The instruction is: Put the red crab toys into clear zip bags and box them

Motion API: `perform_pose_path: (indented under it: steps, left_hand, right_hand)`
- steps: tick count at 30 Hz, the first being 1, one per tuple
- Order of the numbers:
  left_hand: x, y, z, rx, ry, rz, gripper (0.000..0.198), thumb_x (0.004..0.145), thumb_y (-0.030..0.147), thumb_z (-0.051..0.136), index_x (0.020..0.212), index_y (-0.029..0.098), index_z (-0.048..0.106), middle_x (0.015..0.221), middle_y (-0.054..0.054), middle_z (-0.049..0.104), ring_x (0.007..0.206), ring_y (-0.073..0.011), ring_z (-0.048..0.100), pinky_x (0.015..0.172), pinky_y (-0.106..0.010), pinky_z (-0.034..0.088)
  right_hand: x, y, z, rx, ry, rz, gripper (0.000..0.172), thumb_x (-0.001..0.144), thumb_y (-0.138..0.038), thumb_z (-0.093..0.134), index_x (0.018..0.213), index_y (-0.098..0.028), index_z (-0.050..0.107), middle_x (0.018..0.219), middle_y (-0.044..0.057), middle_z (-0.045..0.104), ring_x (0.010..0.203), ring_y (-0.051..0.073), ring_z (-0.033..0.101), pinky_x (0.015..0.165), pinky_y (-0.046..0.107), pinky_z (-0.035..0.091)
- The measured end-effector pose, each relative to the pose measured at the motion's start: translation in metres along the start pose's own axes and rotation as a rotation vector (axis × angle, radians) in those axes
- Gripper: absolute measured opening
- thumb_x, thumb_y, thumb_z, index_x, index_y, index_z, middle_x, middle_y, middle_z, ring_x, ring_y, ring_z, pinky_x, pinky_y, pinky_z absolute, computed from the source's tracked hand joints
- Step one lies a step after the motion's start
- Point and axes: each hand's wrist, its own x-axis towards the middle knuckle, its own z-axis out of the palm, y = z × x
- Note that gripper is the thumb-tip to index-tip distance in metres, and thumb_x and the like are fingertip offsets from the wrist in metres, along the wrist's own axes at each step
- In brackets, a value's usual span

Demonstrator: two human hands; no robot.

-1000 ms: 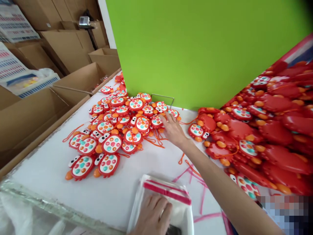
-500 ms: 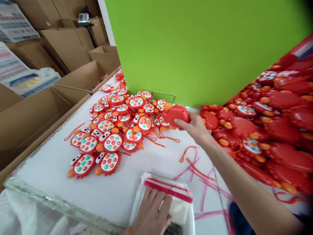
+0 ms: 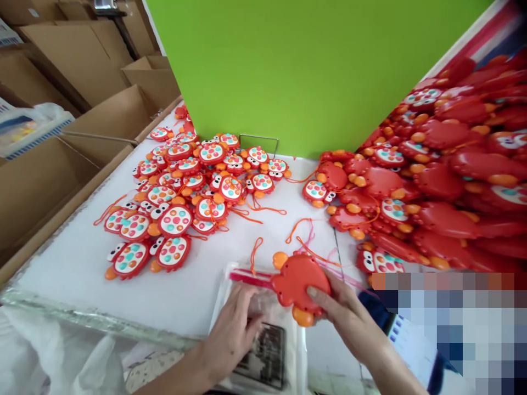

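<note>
My right hand [image 3: 346, 307] grips a red crab-shaped toy [image 3: 302, 282], its plain back turned up and orange claws sticking out. An orange cord loop [image 3: 256, 255] lies beside the toy. Below and left of it is a stack of clear plastic bags [image 3: 294, 356] with a pink strip along the top and a dark printed panel. My left hand [image 3: 234, 323] is curled over the top bag near its mouth, fingers bent and thumb towards the toy. The toy overlaps the bag's upper right corner in view.
Similar toys [image 3: 177, 219] lie face up at the left of the white table [image 3: 74, 263]. A big heap of toys [image 3: 436, 181] fills the right. A green panel [image 3: 288, 71] stands behind. Cardboard boxes [image 3: 111, 120] border the left edge. A person's blurred-out part shows at lower right.
My right hand has brought the red toy from the piles at the back down beside the bags. My left hand has shifted left on the bag, uncovering its printed panel.
</note>
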Motion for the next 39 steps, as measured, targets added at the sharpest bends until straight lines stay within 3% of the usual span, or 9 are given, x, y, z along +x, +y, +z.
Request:
perform_pose_path:
  steps: [5,8,11,15,22,28,32,35,39]
  left_hand:
    - [0.005,0.0,0.002,0.061,0.026,0.112,0.046,0.083,0.001,0.048,0.125,0.02,0.042,0.116,-0.009,0.058,0.107,-0.0224,0.052,0.093,-0.038,0.045]
    - [0.01,0.004,-0.001,0.09,0.017,0.191,0.021,0.089,0.009,0.044,0.104,0.018,0.057,0.093,-0.007,0.063,0.087,-0.0212,0.054,0.079,-0.036,0.047]
    - [0.011,0.006,-0.001,0.109,0.056,0.257,0.023,0.094,0.021,0.039,0.087,0.016,0.061,0.081,-0.007,0.062,0.078,-0.0206,0.051,0.072,-0.035,0.046]
    - [0.006,0.006,0.001,0.219,0.063,0.295,0.029,0.095,0.02,0.034,0.093,0.016,0.062,0.089,-0.008,0.065,0.085,-0.0213,0.054,0.082,-0.038,0.046]
    - [-0.006,0.012,-0.003,0.353,0.054,0.389,0.022,0.092,0.012,0.039,0.099,0.015,0.059,0.091,-0.008,0.067,0.097,-0.0221,0.057,0.101,-0.044,0.036]
    - [-0.011,0.017,-0.036,0.294,0.101,0.28,0.016,0.089,0.01,0.046,0.088,0.018,0.06,0.082,-0.005,0.066,0.084,-0.0197,0.058,0.091,-0.04,0.044]
    - [-0.008,0.013,-0.059,0.077,0.245,-0.061,0.014,0.09,0.02,0.048,0.093,0.02,0.061,0.084,-0.005,0.068,0.078,-0.0184,0.062,0.071,-0.028,0.049]
    - [0.0,0.011,-0.06,-0.159,0.124,-0.324,0.017,0.089,0.029,0.049,0.096,0.019,0.061,0.082,-0.004,0.069,0.071,-0.017,0.064,0.063,-0.023,0.048]
    - [0.009,0.011,-0.049,-0.378,0.033,-0.375,0.023,0.089,0.031,0.045,0.078,0.016,0.059,0.068,-0.001,0.063,0.062,-0.0143,0.059,0.056,-0.021,0.043]
  right_hand:
    - [-0.03,0.021,-0.005,-0.037,-0.106,0.127,0.06,0.079,-0.05,0.062,0.129,-0.019,0.049,0.077,0.002,0.067,0.055,0.015,0.057,0.05,0.027,0.051]
    - [-0.044,0.029,-0.011,-0.076,-0.05,0.215,0.066,0.072,-0.05,0.07,0.128,-0.021,0.052,0.106,0.007,0.068,0.087,0.023,0.065,0.076,0.035,0.055]
    - [-0.05,0.029,-0.008,0.035,-0.049,0.265,0.06,0.07,-0.046,0.073,0.124,-0.024,0.057,0.127,0.007,0.06,0.116,0.028,0.054,0.096,0.04,0.046]
    - [-0.042,0.019,0.018,0.287,-0.01,0.113,0.053,0.082,-0.049,0.059,0.129,-0.025,0.051,0.124,0.01,0.059,0.084,0.022,0.067,0.069,0.036,0.057]
    - [-0.029,0.021,0.048,-0.508,0.103,-0.245,0.056,0.086,-0.044,0.052,0.137,-0.025,0.039,0.119,0.011,0.063,0.093,0.024,0.067,0.078,0.034,0.055]
    - [-0.028,0.02,0.045,-0.645,0.036,-0.32,0.052,0.093,-0.039,0.036,0.14,-0.019,0.036,0.081,0.01,0.072,0.06,0.021,0.068,0.058,0.027,0.055]
    - [-0.034,0.017,0.046,-0.702,0.095,-0.376,0.055,0.094,-0.04,0.035,0.142,-0.013,0.033,0.077,0.01,0.072,0.056,0.02,0.067,0.055,0.026,0.054]
    - [-0.039,0.016,0.047,-0.724,0.076,-0.368,0.055,0.094,-0.038,0.035,0.144,-0.014,0.032,0.079,0.009,0.072,0.057,0.02,0.068,0.057,0.026,0.054]
    - [-0.038,0.016,0.042,-0.782,0.038,-0.394,0.049,0.096,-0.034,0.031,0.143,-0.02,0.035,0.079,0.007,0.072,0.058,0.02,0.068,0.057,0.026,0.053]
